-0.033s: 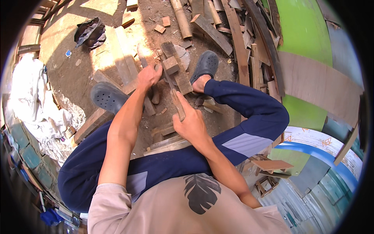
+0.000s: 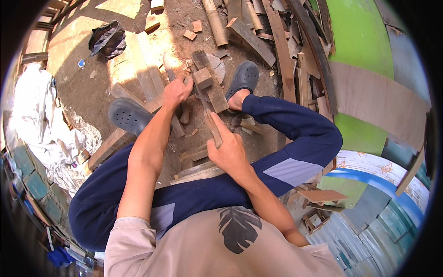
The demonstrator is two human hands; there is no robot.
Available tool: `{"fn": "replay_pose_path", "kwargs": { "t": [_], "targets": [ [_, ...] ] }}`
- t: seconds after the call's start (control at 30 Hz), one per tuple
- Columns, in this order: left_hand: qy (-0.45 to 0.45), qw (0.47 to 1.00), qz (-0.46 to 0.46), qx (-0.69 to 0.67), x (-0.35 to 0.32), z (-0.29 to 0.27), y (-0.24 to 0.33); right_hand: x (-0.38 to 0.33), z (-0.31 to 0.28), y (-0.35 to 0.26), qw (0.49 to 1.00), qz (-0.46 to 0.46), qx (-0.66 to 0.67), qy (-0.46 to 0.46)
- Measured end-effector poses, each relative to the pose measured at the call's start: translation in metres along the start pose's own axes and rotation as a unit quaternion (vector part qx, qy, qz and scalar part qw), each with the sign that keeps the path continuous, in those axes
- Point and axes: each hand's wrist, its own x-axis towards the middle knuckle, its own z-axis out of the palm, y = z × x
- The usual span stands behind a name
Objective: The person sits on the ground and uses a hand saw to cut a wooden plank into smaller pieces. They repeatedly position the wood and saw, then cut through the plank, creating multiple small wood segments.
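My right hand (image 2: 228, 147) is closed around the wooden handle (image 2: 214, 131) of a long tool. Its narrow dark blade (image 2: 202, 98) points away from me, along the left side of a wood block. My left hand (image 2: 177, 92) is closed near the blade's far end, thumb stretched toward it. What its fingers grip is hidden. Just right of the blade, a small squared wood block (image 2: 203, 78) sits on a longer weathered timber piece (image 2: 217, 96) on the ground between my feet. The blade's edge is too small to make out.
Dark clogs (image 2: 130, 115) are on my feet, either side of the work. Scrap boards (image 2: 279, 51) and a bamboo length (image 2: 215, 23) lie to the far right. A black plastic bag (image 2: 107, 40) and white cloth (image 2: 37, 111) lie left. Green panels (image 2: 364, 37) stand at right.
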Motion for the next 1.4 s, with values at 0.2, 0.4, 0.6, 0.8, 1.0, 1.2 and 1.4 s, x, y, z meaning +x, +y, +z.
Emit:
{"fn": "replay_pose_path", "kwargs": {
  "t": [0.2,0.4,0.6,0.8,1.0,1.2,1.4],
  "targets": [
    [-0.012,1.0,-0.003,-0.009,0.008,0.003,-0.003,-0.008,-0.007,0.0,1.0,0.0,-0.01,-0.007],
    [-0.011,1.0,0.006,0.016,0.011,0.003,-0.008,0.006,-0.009,-0.016,0.999,0.009,-0.018,-0.036],
    [-0.023,0.999,-0.012,0.028,0.01,0.002,-0.001,0.011,-0.003,-0.011,0.999,-0.001,-0.036,-0.03],
    [-0.003,0.999,-0.014,0.037,0.006,0.0,-0.001,-0.004,-0.018,-0.018,0.998,0.021,-0.019,-0.056],
    [0.003,0.999,-0.001,0.035,0.001,0.001,0.009,0.043,0.006,0.004,1.0,0.004,-0.021,-0.002],
    [0.068,0.997,0.022,0.033,-0.012,0.004,0.01,0.0,-0.012,-0.003,0.999,0.024,-0.006,-0.035],
    [0.087,0.994,0.04,0.062,-0.014,0.016,0.008,0.021,-0.004,0.0,0.999,0.028,-0.023,-0.038]
  ]
}}
